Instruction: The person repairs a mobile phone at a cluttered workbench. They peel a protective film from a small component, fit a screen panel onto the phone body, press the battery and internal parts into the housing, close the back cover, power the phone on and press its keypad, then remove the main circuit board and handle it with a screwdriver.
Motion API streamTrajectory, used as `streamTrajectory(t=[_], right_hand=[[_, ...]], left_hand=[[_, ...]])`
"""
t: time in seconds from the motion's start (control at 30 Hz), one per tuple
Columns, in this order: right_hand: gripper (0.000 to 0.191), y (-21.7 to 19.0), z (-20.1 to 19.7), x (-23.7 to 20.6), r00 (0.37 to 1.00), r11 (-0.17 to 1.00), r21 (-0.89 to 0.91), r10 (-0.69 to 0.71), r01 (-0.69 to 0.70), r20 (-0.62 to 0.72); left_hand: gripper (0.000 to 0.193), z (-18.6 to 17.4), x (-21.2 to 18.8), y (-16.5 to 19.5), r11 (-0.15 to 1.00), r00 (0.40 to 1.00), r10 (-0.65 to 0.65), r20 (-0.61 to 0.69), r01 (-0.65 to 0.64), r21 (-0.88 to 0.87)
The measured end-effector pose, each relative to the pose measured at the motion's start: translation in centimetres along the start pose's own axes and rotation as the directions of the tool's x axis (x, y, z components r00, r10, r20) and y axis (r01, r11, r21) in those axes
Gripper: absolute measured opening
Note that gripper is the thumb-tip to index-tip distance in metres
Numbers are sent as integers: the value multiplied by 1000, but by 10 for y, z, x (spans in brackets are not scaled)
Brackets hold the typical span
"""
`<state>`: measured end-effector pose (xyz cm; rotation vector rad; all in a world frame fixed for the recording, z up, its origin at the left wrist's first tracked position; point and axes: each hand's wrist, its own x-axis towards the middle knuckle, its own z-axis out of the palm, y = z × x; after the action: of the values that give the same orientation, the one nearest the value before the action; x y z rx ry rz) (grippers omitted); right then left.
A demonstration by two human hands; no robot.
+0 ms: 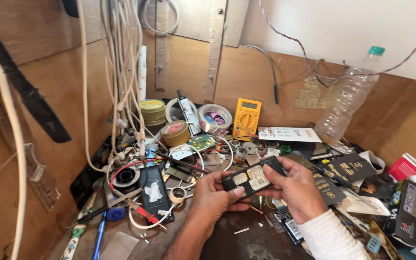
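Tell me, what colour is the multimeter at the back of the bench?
Yellow-orange multimeter, seen in the head view.

A single head-worn camera is looking down and forward over a cluttered bench (246, 240), facing the plywood back wall (246, 72) and left side panel (63, 82). It is sitting close, the hands filling the lower centre, the forearms entering from the bottom edge. No second view is sharing the scene.

Black phone (253, 177): matt plastic back, 2 glossy paper stickers. Bottle (346, 103) at desk's back edge: clear crinkled plastic (green cap). Multimeter (246, 118): yellow matt plastic. Walls (58, 86): rough bare wood. Right sleeve (331, 238): white ribbed knit cloth.
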<state>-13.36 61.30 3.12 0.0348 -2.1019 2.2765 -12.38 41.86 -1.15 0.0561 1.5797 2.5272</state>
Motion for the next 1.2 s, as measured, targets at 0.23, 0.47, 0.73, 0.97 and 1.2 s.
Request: streamTrajectory(t=[0.23,0.47,0.73,0.97,1.2], right_hand=[[34,-23,-8,-1,988,992,-107,82,-68,128],[27,-8,-12,2,995,993,-103,-46,55,85],[30,-21,-16,-6,992,988,-153,-15,34,122],[39,-38,-25,-22,997,775,-628,-79,67,9],[64,-29,-49,-71,964,83,-974,182,-210,-192]], left_hand=[[44,1,-6,2,995,992,23,123,-35,97],[42,3,-4,-5,985,990,78,114,-94,142],[40,5,-14,6,990,978,10,207,-39,136],[35,8,-19,17,996,985,-87,149,80,51],[41,6,-7,14,952,993,-63,101,90,-292]])
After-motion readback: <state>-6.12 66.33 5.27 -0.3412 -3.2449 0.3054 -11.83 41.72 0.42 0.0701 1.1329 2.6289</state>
